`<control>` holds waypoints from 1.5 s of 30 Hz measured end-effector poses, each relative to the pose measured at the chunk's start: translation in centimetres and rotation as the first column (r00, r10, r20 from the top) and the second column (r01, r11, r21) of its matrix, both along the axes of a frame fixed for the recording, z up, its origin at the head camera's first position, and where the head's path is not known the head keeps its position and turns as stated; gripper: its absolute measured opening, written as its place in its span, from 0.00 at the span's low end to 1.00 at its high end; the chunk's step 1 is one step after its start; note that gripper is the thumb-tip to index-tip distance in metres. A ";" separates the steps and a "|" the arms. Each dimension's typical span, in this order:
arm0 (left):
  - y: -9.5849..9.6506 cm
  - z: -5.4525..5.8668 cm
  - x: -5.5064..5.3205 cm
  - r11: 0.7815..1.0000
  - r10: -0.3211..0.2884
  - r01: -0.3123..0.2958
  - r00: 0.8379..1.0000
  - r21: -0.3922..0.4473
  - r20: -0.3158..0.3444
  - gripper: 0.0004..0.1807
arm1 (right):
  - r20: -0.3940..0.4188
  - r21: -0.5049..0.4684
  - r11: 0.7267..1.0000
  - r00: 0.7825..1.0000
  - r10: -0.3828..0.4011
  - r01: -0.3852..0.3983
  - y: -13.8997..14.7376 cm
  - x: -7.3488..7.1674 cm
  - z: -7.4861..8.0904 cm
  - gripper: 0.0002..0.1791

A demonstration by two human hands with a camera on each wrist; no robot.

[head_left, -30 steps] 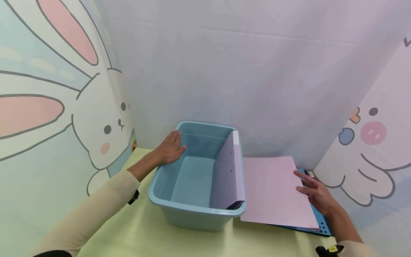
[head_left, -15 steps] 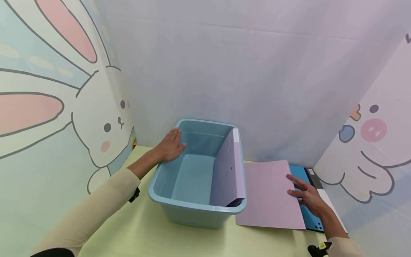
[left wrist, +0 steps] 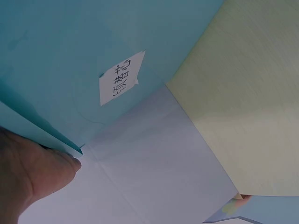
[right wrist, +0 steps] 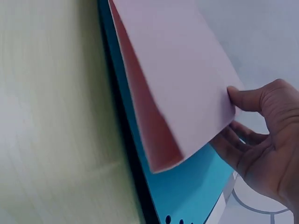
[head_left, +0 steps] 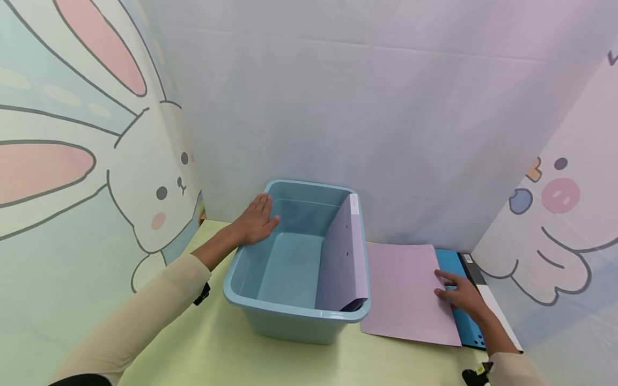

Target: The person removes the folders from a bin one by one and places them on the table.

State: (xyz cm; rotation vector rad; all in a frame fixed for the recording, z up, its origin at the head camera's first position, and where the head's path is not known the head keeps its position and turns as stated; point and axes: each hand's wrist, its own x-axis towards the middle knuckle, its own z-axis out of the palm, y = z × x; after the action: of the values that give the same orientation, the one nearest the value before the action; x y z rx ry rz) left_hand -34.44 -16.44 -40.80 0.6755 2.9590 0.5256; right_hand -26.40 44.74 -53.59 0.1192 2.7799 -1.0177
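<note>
My left hand (head_left: 255,220) lies on the left rim of a blue plastic tub (head_left: 296,313), fingers straight. In the left wrist view part of that hand (left wrist: 39,172) shows against the rim, above a paper label (left wrist: 122,79) on the tub's outer wall. Inside, a lilac file binder (head_left: 340,257) stands upright along the right wall. To the right of the tub my right hand (head_left: 461,292) pinches the right edge of a pink folder (head_left: 407,292), thumb on top and fingers beneath. In the right wrist view the folder's near end gapes slightly.
Beneath the pink folder lies a blue folder (head_left: 468,324) with small holes at one corner. A black and white item (head_left: 492,297) lies at its right. All rest on a yellow-green tabletop (head_left: 193,343) against a fabric backdrop (head_left: 367,107) with cartoon animals.
My right hand and the pink folder have shifted left, uncovering more of the blue folder. In the last half second they moved only slightly. My left hand has stayed on the rim.
</note>
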 end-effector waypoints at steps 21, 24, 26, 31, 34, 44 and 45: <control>-0.2 0.2 0.2 1.000 -0.001 0.001 1.000 0.021 -0.007 0.41 | -0.253 0.281 0.956 0.967 -0.008 0.082 -5.2 0.5 -1.5 0.32; -0.2 0.2 0.1 1.000 -0.001 0.001 1.000 0.017 -0.007 0.42 | -0.246 0.308 0.951 0.968 0.057 0.022 -7.0 0.7 -1.6 0.31; -0.2 0.1 0.0 1.000 -0.001 0.001 1.000 0.007 -0.004 0.42 | -0.243 0.308 0.951 0.964 0.106 -0.027 -8.2 0.9 -1.8 0.32; -0.1 -0.2 -0.1 1.000 0.001 -0.001 1.000 -0.002 -0.003 0.42 | -0.207 0.287 0.943 0.951 0.229 -0.165 -11.0 1.4 -2.5 0.37; -0.1 -0.2 -0.1 1.000 0.003 -0.003 1.000 0.004 0.000 0.42 | -0.188 0.294 0.927 0.937 0.294 -0.232 -12.4 1.5 -3.1 0.42; -0.3 -0.1 0.0 1.000 0.000 0.000 1.000 0.013 0.007 0.43 | -0.108 0.307 0.905 0.934 0.340 -0.294 -14.4 2.0 -3.8 0.46; -0.3 0.0 0.0 1.000 -0.001 0.001 1.000 0.012 0.003 0.42 | -0.104 0.311 0.905 0.936 0.337 -0.291 -14.3 2.0 -3.8 0.46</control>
State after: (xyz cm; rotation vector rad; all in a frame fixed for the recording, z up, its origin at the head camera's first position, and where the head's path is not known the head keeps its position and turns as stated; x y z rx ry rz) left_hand -34.45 -16.74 -40.83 0.6761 2.9549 0.5446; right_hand -24.44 30.42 -57.41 -0.3790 2.9382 -0.5561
